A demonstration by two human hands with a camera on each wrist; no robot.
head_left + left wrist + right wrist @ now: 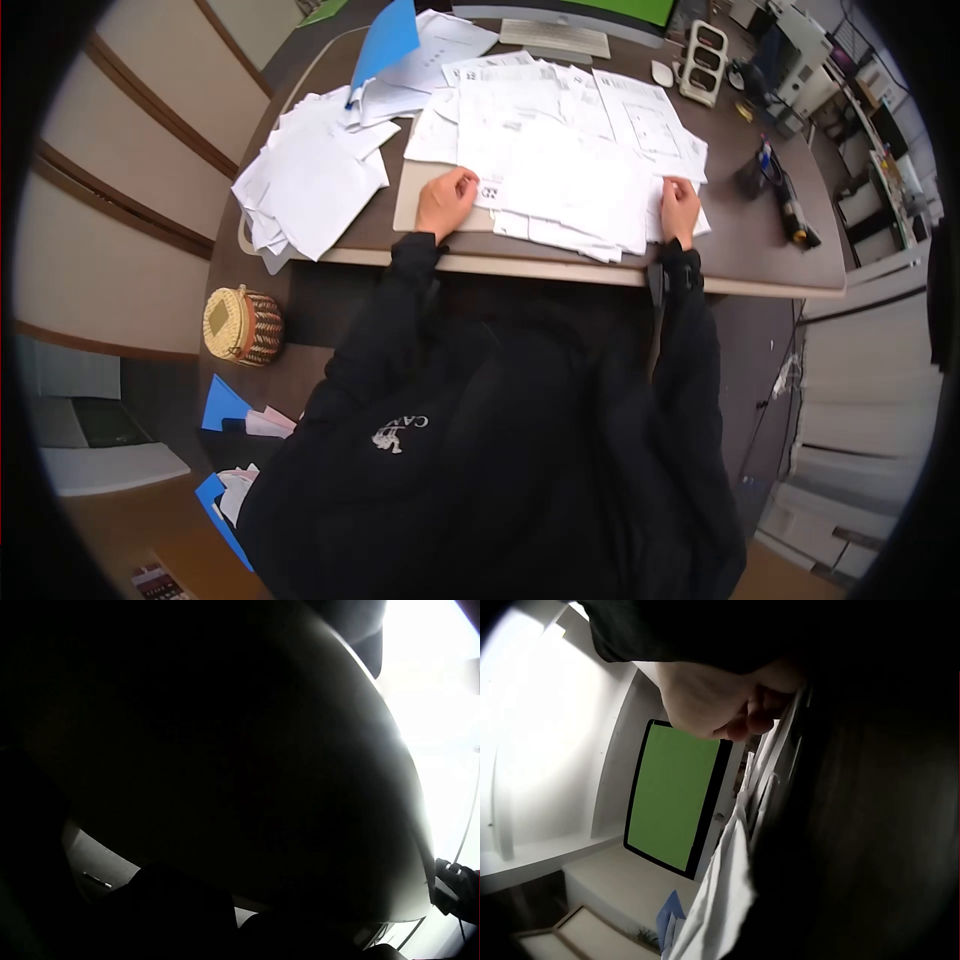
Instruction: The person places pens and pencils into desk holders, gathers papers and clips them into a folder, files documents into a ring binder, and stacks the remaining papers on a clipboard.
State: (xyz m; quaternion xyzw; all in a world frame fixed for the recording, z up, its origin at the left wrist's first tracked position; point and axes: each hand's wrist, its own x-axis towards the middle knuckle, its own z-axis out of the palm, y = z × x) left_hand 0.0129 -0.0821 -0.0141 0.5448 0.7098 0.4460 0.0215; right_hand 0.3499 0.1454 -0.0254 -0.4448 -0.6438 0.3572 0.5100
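A broad pile of white printed papers [540, 115] covers the middle of the desk. At its near side, both hands are on a white sheet of paper [590, 185]. My left hand [447, 203] pinches the sheet's left edge, beside a small printed block, with the fingers curled. On the opposite edge my right hand [680, 210] grips the paper with bent fingers. The right wrist view shows that hand's curled fingers [739, 726] close over the layered paper edges [724, 881]. The left wrist view is mostly dark and hides the left fingers.
Left of the hands lies a loose heap of papers [310, 175], with a blue folder [385, 40] behind. A keyboard [555, 40], monitor [600, 12], mouse [662, 73] and white holder [704, 63] line the back. A pen cup [750, 180] stands right; a woven basket [243, 325] sits lower left.
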